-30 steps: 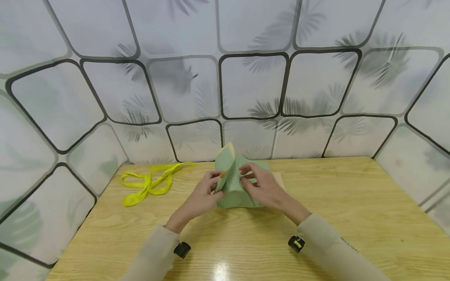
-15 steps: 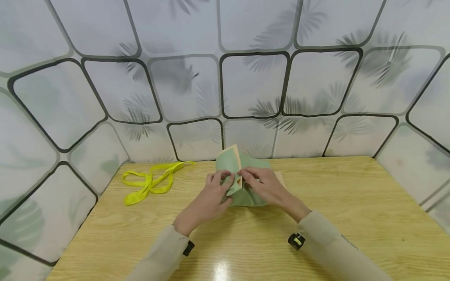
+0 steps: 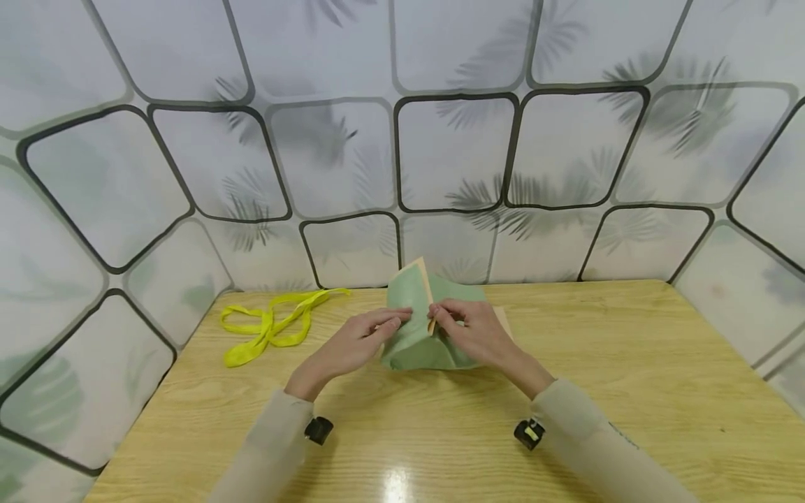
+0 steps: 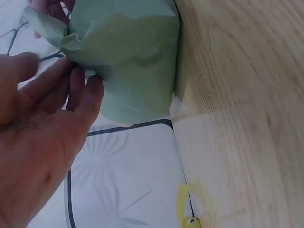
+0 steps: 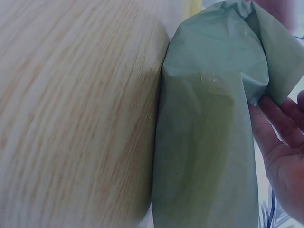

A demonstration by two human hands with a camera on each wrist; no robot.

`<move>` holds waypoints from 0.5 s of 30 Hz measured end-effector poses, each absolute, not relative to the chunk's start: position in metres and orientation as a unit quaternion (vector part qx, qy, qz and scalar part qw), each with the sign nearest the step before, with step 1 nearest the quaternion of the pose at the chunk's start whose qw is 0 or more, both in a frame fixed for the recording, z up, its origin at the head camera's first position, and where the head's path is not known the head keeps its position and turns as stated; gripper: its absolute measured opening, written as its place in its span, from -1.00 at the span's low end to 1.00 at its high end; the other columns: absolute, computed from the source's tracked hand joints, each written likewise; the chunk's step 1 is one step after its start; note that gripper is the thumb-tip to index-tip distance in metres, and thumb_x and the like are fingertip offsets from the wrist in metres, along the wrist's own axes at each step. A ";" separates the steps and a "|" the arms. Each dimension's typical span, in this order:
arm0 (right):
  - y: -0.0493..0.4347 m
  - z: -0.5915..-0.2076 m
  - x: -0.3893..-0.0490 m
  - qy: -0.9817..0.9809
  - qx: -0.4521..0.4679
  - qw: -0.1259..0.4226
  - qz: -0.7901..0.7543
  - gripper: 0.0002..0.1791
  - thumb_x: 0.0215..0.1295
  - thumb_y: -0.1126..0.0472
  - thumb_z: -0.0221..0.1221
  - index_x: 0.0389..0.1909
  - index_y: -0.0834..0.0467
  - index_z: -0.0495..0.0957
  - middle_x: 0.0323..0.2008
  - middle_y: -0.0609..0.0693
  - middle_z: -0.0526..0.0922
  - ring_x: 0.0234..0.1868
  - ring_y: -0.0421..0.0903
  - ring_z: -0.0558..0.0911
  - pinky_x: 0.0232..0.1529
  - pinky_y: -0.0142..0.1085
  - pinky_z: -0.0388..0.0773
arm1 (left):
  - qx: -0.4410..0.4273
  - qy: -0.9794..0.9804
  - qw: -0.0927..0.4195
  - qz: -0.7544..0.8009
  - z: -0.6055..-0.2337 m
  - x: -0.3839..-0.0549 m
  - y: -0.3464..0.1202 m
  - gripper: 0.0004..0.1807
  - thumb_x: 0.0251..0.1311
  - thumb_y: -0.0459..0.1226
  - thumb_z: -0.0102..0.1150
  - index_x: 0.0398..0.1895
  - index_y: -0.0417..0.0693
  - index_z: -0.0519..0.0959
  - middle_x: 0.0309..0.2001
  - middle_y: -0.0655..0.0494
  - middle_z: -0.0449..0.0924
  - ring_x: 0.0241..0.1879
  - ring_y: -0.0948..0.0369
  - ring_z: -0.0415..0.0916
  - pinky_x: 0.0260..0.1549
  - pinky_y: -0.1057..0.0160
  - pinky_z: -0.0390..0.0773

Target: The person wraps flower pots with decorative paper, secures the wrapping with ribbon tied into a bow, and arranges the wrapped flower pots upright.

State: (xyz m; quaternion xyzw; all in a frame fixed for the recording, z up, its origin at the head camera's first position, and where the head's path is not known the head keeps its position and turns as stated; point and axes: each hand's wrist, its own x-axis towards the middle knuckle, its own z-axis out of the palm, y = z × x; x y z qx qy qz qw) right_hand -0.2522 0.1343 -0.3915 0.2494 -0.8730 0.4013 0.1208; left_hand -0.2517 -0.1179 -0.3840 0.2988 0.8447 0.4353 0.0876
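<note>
While right hand [image 3: 476, 332] pinches green paper [image 3: 416, 348], left hand [image 3: 352, 342] touches it, fingers relaxed; yellow ribbon [image 3: 265, 328] at left

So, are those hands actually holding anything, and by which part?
The right hand pinches the green paper by its folded-over edge; the left hand only touches it.

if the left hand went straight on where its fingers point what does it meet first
Most likely the green sheet right by the left hand; the head view leaves unclear whether they touch.
</note>
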 end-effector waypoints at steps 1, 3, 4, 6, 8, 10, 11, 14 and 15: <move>0.134 -0.392 -0.252 -0.873 0.248 0.120 0.403 -0.71 0.59 0.05 0.07 -0.15 0.01 0.77 -0.27 -0.11 0.81 -0.16 -0.12 0.79 -0.25 -0.34 0.61 | 0.303 0.842 0.086 0.437 -0.385 -0.254 -0.119 -0.58 0.61 -0.14 -0.08 0.41 0.05 0.49 0.48 0.12 0.40 0.47 0.06 0.36 0.37 -0.06 0.46; 0.133 -0.392 -0.252 -0.874 0.245 0.117 0.404 -0.71 0.59 0.04 0.07 -0.18 -0.01 0.77 -0.31 -0.13 0.81 -0.19 -0.13 0.79 -0.27 -0.34 0.60 | 0.311 0.841 0.084 0.435 -0.387 -0.257 -0.119 -0.59 0.57 -0.23 0.01 0.41 0.04 0.49 0.45 0.07 0.43 0.40 0.04 0.43 0.33 -0.04 0.51; 0.133 -0.391 -0.252 -0.874 0.243 0.116 0.405 -0.71 0.59 0.04 0.07 -0.19 -0.02 0.77 -0.32 -0.13 0.80 -0.19 -0.14 0.79 -0.27 -0.34 0.60 | 0.314 0.840 0.083 0.434 -0.388 -0.258 -0.120 -0.58 0.54 -0.26 0.06 0.40 0.04 0.50 0.44 0.06 0.45 0.37 0.05 0.46 0.31 -0.02 0.53; 0.133 -0.392 -0.252 -0.874 0.238 0.115 0.408 -0.71 0.58 0.05 0.08 -0.20 -0.01 0.77 -0.32 -0.13 0.80 -0.19 -0.14 0.78 -0.27 -0.35 0.59 | 0.316 0.843 0.076 0.428 -0.389 -0.259 -0.121 -0.56 0.48 -0.27 0.15 0.39 0.06 0.51 0.42 0.06 0.48 0.32 0.05 0.51 0.26 -0.01 0.57; 0.134 -0.393 -0.252 -0.874 0.235 0.117 0.410 -0.72 0.58 0.07 0.09 -0.17 0.01 0.77 -0.28 -0.11 0.81 -0.16 -0.12 0.79 -0.25 -0.35 0.60 | 0.312 0.846 0.075 0.426 -0.391 -0.260 -0.122 -0.52 0.43 -0.22 0.24 0.39 0.13 0.52 0.40 0.13 0.49 0.29 0.08 0.51 0.20 -0.02 0.60; 0.134 -0.394 -0.252 -0.872 0.233 0.121 0.413 -0.73 0.57 0.09 0.10 -0.16 0.04 0.78 -0.24 -0.09 0.82 -0.14 -0.10 0.80 -0.23 -0.33 0.63 | 0.308 0.847 0.075 0.428 -0.392 -0.261 -0.122 -0.48 0.36 -0.16 0.32 0.38 0.17 0.53 0.39 0.18 0.51 0.27 0.11 0.50 0.16 -0.02 0.62; 0.134 -0.394 -0.252 -0.872 0.233 0.121 0.413 -0.74 0.56 0.10 0.11 -0.16 0.04 0.78 -0.24 -0.09 0.82 -0.14 -0.10 0.80 -0.23 -0.32 0.64 | 0.309 0.846 0.073 0.429 -0.393 -0.261 -0.122 -0.45 0.32 -0.14 0.36 0.37 0.17 0.53 0.38 0.19 0.51 0.26 0.12 0.50 0.13 -0.01 0.64; 0.135 -0.395 -0.253 -0.870 0.247 0.119 0.410 -0.80 0.52 0.10 0.17 -0.17 0.03 0.77 -0.28 -0.10 0.82 -0.16 -0.10 0.80 -0.19 -0.25 0.70 | 0.317 0.843 0.061 0.431 -0.394 -0.263 -0.120 -0.41 0.21 -0.13 0.45 0.33 0.13 0.56 0.36 0.18 0.53 0.17 0.16 0.51 0.04 0.08 0.68; 0.135 -0.394 -0.254 -0.869 0.252 0.115 0.410 -0.83 0.49 0.10 0.20 -0.18 0.01 0.77 -0.28 -0.11 0.82 -0.16 -0.10 0.80 -0.18 -0.23 0.72 | 0.325 0.843 0.051 0.426 -0.395 -0.264 -0.119 -0.41 0.18 -0.14 0.48 0.30 0.09 0.57 0.34 0.16 0.54 0.13 0.16 0.52 0.00 0.12 0.70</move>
